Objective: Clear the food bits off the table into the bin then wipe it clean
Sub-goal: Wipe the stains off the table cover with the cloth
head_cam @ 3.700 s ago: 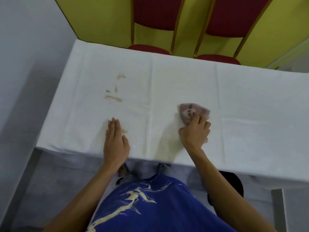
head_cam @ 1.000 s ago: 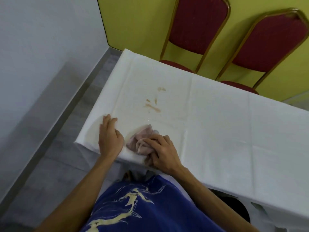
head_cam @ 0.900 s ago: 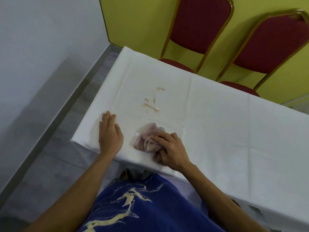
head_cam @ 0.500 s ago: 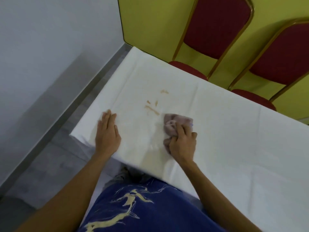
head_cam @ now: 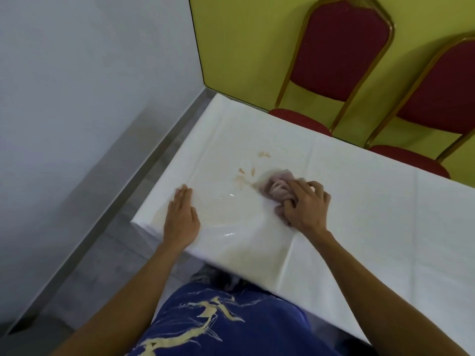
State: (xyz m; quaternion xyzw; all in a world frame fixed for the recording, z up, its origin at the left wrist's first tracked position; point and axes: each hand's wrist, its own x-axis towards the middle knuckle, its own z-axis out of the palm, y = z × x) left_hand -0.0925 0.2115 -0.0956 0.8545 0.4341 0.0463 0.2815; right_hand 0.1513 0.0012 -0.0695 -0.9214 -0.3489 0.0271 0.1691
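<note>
A white-covered table (head_cam: 359,214) runs from the near left to the right. Brownish food smears (head_cam: 241,179) lie on the cloth near its left end, with another smear (head_cam: 264,154) farther back. My right hand (head_cam: 307,206) grips a crumpled pinkish cloth (head_cam: 276,187) and presses it on the table just right of the smears. My left hand (head_cam: 181,217) lies flat with straight fingers on the table's near left corner. A wet sheen (head_cam: 228,217) shows between my hands. No bin is in view.
Two red padded chairs with gold frames (head_cam: 336,55) (head_cam: 437,104) stand behind the table against a yellow-green wall. A grey wall (head_cam: 77,73) and grey floor (head_cam: 97,253) lie left of the table. My blue shirt fills the bottom.
My right hand has carried the cloth from the near edge away toward the smears, leaving a wet streak. My left hand has stayed flat on the corner.
</note>
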